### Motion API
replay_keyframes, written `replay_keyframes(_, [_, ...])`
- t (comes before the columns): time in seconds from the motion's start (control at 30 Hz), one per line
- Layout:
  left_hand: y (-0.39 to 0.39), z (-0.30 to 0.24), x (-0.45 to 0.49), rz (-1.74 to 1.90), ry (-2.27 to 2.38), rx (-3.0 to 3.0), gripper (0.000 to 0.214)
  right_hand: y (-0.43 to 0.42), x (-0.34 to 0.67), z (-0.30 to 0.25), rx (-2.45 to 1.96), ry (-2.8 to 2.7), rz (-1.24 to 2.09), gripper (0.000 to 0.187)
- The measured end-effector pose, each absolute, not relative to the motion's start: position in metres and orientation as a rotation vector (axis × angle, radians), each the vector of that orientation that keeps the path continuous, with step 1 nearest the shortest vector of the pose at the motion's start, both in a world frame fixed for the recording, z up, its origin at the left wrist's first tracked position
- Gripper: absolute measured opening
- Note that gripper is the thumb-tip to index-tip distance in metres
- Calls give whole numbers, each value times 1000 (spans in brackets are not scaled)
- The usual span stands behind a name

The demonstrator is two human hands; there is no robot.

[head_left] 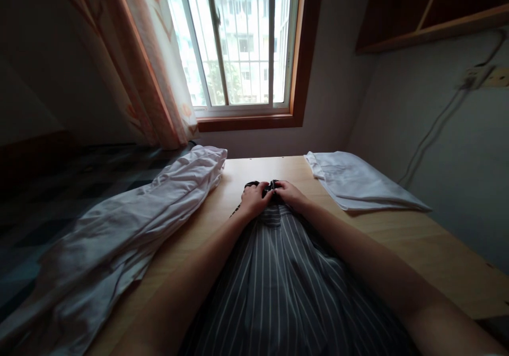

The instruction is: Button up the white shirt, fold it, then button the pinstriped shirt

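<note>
A dark shirt with thin white stripes lies spread over the table, its gathered collar end pointing at the window. My left hand is closed on the collar from the left, fingers curled over the cloth. From the right, my right hand pinches the same collar, close beside the left. The fingertips almost meet at the middle of the neckline, and the small part between them is hard to make out. Both forearms rest along or over the sides of the shirt.
Along the left table edge lies a crumpled white garment. A folded white cloth is at the back right of the wooden table. Beyond are a barred window, an orange curtain, a wall shelf and a hanging cable.
</note>
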State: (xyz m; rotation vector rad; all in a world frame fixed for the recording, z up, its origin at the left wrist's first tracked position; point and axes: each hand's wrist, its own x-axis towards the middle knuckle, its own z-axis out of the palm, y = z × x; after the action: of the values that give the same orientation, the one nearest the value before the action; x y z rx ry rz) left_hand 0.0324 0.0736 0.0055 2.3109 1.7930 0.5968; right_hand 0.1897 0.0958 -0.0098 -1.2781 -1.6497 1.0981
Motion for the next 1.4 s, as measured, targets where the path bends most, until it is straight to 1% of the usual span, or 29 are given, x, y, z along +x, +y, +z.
replay_keyframes(0.1, [83, -1, 42, 550, 1967, 2279, 46, 106, 186, -8, -1299, -1652, 1007, 41])
replay_keyframes(0.23, [95, -10, 45, 602, 2060, 2307, 54, 119, 184, -12, -1267, -1628, 937, 46])
replay_keyframes(0.3, [99, -11, 43, 621, 2050, 2332, 49, 122, 184, -18, -1222, -1625, 939, 48])
replay_keyframes(0.37, [102, -11, 37, 645, 2017, 2342, 38, 122, 185, -24, -1165, -1631, 974, 51])
replay_keyframes(0.43, [106, -10, 31, 663, 1990, 2332, 34, 121, 188, -28, -1132, -1633, 996, 50])
replay_keyframes(0.5, [109, -9, 26, 661, 1981, 2321, 34, 120, 193, -29, -1150, -1641, 982, 46])
replay_keyframes(0.6, [112, -9, 23, 653, 1989, 2323, 34, 118, 203, -26, -1234, -1710, 930, 33])
replay_keyframes(0.8, [112, -7, 24, 587, 2029, 2273, 37, 114, 222, -7, -1316, -2026, 750, 16])
replay_keyframes(0.83, [112, -6, 24, 572, 2027, 2263, 38, 112, 226, -2, -1328, -2097, 767, 18])
replay_keyframes(0.93, [113, -3, 21, 540, 1994, 2256, 38, 106, 240, 15, -1399, -2285, 877, 33])
replay_keyframes(1.0, [114, -1, 19, 525, 1975, 2250, 38, 103, 249, 26, -1482, -2372, 912, 39])
replay_keyframes(1.07, [116, -1, 18, 517, 1969, 2244, 39, 100, 256, 36, -1575, -2440, 872, 39])
replay_keyframes(1.23, [118, -3, 19, 514, 1986, 2240, 43, 94, 262, 50, -1723, -2545, 683, 29])
replay_keyframes(1.4, [117, -3, 18, 536, 1985, 2252, 46, 88, 256, 61, -1688, -2509, 610, 34])
